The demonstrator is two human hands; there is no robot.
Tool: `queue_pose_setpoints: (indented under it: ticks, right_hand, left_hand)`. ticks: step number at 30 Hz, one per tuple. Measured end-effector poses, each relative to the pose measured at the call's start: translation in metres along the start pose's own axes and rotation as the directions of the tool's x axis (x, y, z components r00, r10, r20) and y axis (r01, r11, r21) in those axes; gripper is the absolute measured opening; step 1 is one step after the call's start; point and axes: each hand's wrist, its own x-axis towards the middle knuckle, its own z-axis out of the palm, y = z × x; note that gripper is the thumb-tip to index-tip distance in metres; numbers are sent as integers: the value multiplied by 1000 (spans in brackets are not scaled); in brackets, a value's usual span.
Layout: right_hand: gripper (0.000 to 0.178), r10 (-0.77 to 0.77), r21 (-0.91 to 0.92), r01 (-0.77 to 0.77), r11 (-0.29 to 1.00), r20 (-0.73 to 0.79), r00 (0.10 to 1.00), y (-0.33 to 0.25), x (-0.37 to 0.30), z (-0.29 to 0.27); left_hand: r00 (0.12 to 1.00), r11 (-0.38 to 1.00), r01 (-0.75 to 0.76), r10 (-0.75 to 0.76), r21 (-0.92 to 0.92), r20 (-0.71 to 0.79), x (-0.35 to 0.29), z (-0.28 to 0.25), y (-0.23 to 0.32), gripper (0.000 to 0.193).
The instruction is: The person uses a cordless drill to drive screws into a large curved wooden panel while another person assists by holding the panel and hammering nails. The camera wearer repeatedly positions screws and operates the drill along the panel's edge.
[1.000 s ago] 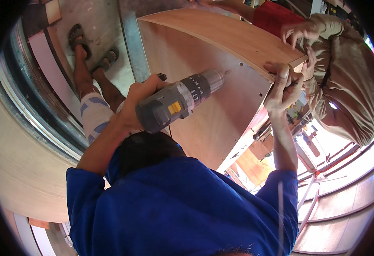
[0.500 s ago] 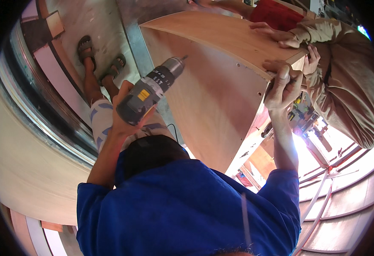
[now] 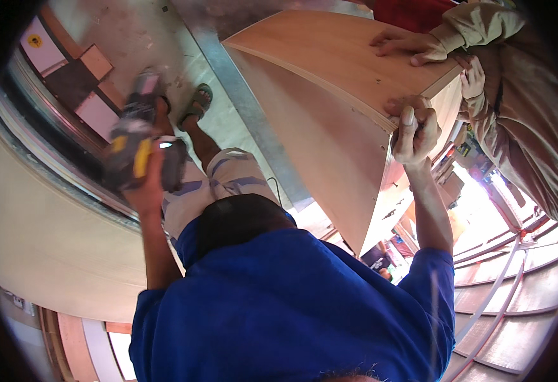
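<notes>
Here, grips a blurred power drill (image 3: 134, 148) in the left hand (image 3: 145, 191), well apart from the wooden box (image 3: 320, 121), and curls the right hand (image 3: 415, 135) around its corner.

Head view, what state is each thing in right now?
Drill: held, blurred, clear of the wooden structure
Wooden structure: panels meeting at the corner
Left hand: closed around the drill
Right hand: fingers curled at that corner; grip unclear
Co-worker's hand: resting on the wooden structure
</notes>
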Motion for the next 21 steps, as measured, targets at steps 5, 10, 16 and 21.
queue_pose_setpoints:
  ticks: [5, 10, 16, 21]
  right_hand:
    - [16, 8, 7, -8, 1000, -20, 1000, 2, -2, 0]
    - [16, 63, -64, -63, 996, -6, 998, 7, -19, -7]
    - [15, 43, -63, -41, 997, 33, 999, 8, -1, -22]
    - [16, 115, -99, -115, 988, -5, 993, -7, -6, -17]
  left_hand:
    - [844, 1000, 26, -12, 17, -537, 35, -153, 11, 34]
    - [529, 927, -191, 373, 321, -762, 56, -291, -64, 32]
    - [27, 960, -232, 168, 157, -985, 40, -311, -181, 53]
    - [73, 991, -115, 79, 71, -994, 34, -319, -198, 43]
